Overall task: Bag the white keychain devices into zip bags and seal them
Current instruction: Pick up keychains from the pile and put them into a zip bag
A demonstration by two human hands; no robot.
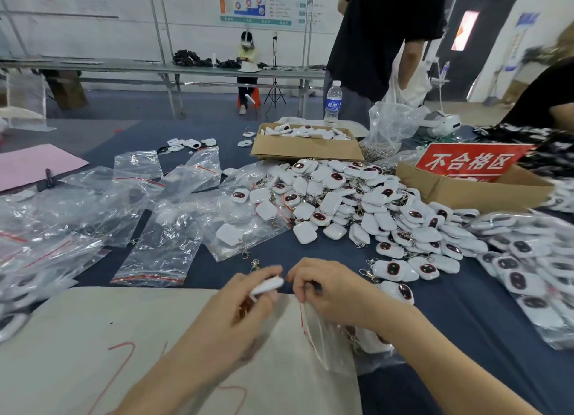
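Note:
My left hand [245, 303] holds a white keychain device [267, 285] between thumb and fingers, its metal clasp sticking up behind. My right hand [326, 290] pinches the red-striped mouth of a clear zip bag [329, 337] that hangs below it, with white devices inside. The device sits just left of the bag's mouth. A big heap of white keychain devices [357, 203] with dark oval faces lies beyond the hands. Empty zip bags [161, 237] are spread over the left of the blue table.
Filled bags [528, 259] pile up at the right. A cardboard box of devices [306, 144] stands at the back, and a second box with a red sign [472, 163] at the right. A water bottle [333, 102] and a standing person are behind. A beige sheet [108, 337] lies under my arms.

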